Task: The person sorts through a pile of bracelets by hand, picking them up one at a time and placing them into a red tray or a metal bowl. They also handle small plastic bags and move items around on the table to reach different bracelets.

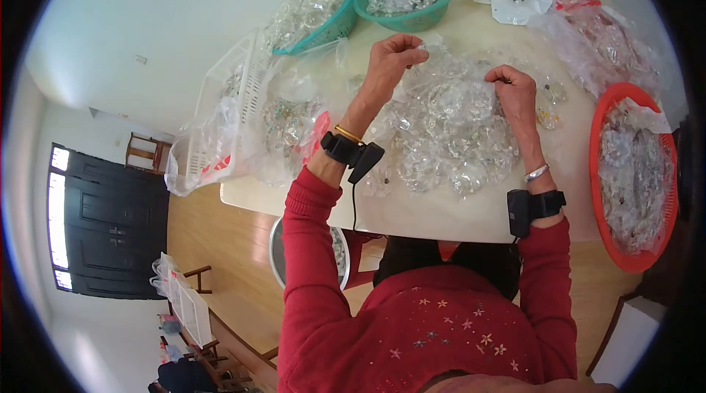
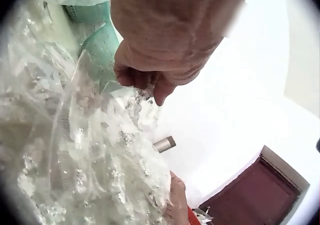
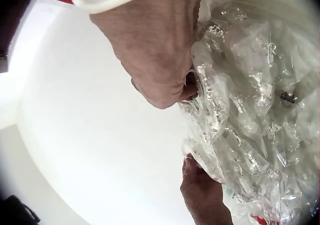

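On the table lies a big heap of small clear plastic packets (image 1: 456,150) with shiny pieces inside. At its far edge my left hand (image 1: 396,62) pinches clear plastic between thumb and fingers. The left wrist view shows this pinched clear plastic (image 2: 142,107) with small bright pieces in it. My right hand (image 1: 515,91) grips the right side of the plastic with curled fingers. Crinkled clear plastic (image 3: 240,105) spreads between the two hands in the right wrist view. I cannot tell whether both hands hold one large bag or separate packets.
Two green baskets (image 1: 408,22) filled with packets stand at the back. To the left are a white basket (image 1: 243,69) and plastic bags (image 1: 290,117). White cards (image 1: 515,0) and a pinkish bag (image 1: 610,44) lie back right, with a red basket (image 1: 599,180) at the right edge.
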### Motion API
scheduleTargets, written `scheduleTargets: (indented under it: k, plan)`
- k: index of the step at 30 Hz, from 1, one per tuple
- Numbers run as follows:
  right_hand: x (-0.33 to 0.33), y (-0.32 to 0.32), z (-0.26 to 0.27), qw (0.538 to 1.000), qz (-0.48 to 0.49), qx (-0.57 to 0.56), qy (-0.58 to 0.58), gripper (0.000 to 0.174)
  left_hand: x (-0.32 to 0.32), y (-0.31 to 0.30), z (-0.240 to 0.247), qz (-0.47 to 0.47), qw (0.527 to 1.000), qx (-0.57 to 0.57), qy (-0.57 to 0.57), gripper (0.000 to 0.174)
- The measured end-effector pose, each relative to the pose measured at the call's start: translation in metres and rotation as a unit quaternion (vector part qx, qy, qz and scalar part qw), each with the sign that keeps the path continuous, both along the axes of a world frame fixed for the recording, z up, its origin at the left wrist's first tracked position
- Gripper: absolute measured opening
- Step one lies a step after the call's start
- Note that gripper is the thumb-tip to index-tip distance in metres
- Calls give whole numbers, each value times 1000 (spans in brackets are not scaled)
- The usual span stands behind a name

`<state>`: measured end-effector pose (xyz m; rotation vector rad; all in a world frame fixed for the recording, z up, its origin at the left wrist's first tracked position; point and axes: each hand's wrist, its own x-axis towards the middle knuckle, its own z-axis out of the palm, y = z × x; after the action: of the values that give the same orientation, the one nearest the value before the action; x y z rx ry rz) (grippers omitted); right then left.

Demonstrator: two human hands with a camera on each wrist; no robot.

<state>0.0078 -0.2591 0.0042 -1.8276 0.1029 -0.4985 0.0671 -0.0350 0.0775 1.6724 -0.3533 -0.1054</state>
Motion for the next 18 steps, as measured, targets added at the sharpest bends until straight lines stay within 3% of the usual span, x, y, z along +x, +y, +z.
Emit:
scheduleTargets:
  k: [4, 8, 9, 11, 12, 15, 18]
  plan:
    - [1, 0, -2, 1000, 6, 14, -15, 18, -3, -2, 5, -5, 999, -40, 1, 24]
    - [-1, 0, -1, 1000, 6, 24, -7, 17, 12, -3, 8, -21, 994, 99, -44, 19]
    - [-2, 1, -3, 1000, -2, 26, -6, 17, 18, -5, 7, -11, 964, 224, -142, 20]
    - [0, 2, -7, 999, -5, 22, -30, 19, 32, -15, 6, 12, 830, 447, -333, 21]
    - [2, 2, -7, 999, -7, 20, -44, 20, 42, -27, 6, 7, 829, 445, -339, 21]
    - [-1, 2, -4, 998, -13, 1, -59, 20, 75, -83, -1, -164, 813, 412, -378, 21]
    - [0, 3, -2, 997, -18, -14, -79, 20, 93, -144, -20, -172, 787, 482, -344, 26]
